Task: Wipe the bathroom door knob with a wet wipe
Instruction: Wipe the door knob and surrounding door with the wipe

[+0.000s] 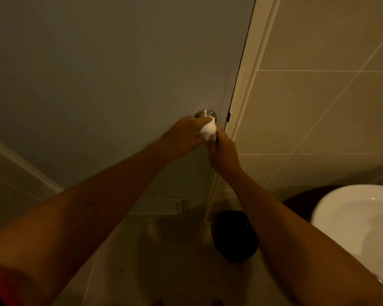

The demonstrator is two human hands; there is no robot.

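A round brushed-metal door knob point(205, 113) sits on the grey bathroom door point(111, 69), near its right edge. A bunched white wet wipe point(209, 129) covers the knob's front, so only the knob's top rim shows. My left hand point(182, 136) is wrapped around the wipe and the knob from the left. My right hand point(222, 151) comes up from below right, its fingertips pinching the lower end of the wipe. Both hands touch the wipe.
The cream door frame point(250, 85) runs along the door's right edge, with a beige tiled wall point(318, 107) beyond it. A white basin point(358, 224) juts in at lower right. A black object point(234, 235) lies on the floor below the frame.
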